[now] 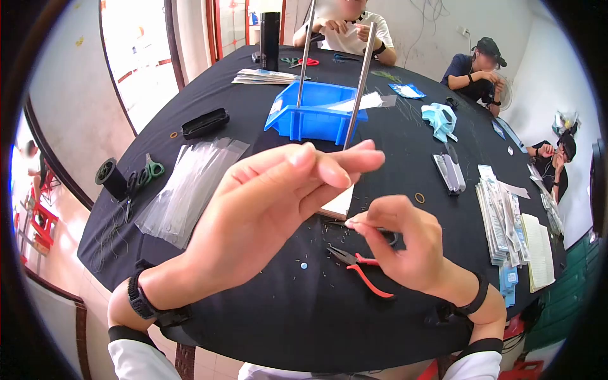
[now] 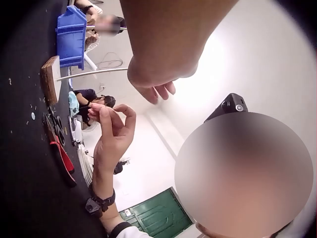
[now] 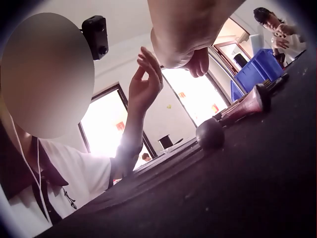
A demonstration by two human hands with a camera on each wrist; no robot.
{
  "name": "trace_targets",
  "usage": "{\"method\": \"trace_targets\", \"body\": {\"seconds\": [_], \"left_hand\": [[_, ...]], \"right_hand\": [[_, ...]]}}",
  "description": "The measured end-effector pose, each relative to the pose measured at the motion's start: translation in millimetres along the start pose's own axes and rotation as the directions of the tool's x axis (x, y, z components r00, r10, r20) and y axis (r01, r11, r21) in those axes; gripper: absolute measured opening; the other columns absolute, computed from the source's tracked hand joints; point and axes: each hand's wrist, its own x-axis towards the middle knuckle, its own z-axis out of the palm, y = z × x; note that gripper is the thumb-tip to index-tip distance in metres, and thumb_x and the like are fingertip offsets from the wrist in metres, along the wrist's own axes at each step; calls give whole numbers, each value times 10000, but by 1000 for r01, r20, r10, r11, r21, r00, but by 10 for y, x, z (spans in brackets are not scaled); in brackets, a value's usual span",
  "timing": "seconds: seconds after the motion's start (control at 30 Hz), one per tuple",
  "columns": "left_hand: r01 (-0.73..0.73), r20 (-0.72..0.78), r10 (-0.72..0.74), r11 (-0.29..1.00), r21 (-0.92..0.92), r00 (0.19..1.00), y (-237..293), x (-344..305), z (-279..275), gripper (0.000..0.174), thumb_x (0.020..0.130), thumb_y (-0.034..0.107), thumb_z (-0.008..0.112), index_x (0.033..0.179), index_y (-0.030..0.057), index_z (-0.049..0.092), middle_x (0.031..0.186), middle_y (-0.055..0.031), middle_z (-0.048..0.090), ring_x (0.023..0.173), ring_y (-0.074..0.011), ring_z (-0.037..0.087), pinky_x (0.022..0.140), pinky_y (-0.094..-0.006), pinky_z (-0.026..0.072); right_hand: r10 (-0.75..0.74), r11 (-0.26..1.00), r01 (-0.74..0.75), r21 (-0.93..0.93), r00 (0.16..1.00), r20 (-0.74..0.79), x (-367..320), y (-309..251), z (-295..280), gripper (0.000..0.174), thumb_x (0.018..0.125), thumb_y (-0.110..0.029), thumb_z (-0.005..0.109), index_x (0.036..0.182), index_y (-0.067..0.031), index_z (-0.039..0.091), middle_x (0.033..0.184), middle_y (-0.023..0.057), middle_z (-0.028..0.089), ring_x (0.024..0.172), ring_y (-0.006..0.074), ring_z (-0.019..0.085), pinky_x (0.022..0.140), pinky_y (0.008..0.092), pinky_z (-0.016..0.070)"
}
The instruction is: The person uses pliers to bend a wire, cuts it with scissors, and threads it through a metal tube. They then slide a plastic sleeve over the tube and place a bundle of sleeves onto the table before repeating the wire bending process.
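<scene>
Blue bin (image 1: 323,125) stands beyond the left hand (image 1: 269,199), behind a metal rod (image 1: 359,88).

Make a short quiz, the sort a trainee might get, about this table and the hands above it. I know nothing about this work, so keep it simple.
1. True or false: the red-handled pliers lie on the black cloth.
2. What colour is the open bin? A) yellow B) blue C) red
3. In the head view, which is nearer the pliers: the left hand or the right hand?

Key: 1 true; 2 B; 3 the right hand.
</scene>
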Motion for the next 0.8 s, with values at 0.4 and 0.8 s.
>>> {"method": "trace_targets", "body": {"seconds": [0.4,0.8], "left_hand": [[358,-168,-384,498,790,908,-157,-27,-54,222,927,131,484,907,-51,609,730,-39,604,683,-59,538,631,-202,444],[542,-124,-537,757,365,834,-390,-126,-258,218,897,156,537,941,-19,659,726,0,583,666,-37,496,584,-191,387]], "right_hand": [[-195,963,233,-132,949,249,18,-32,-81,333,645,35,644,959,13,535,734,80,566,668,206,570,545,294,482],[-191,980,199,-10,953,233,3,171,-35,242,648,31,659,875,6,579,740,80,575,703,224,601,606,291,508]]}}
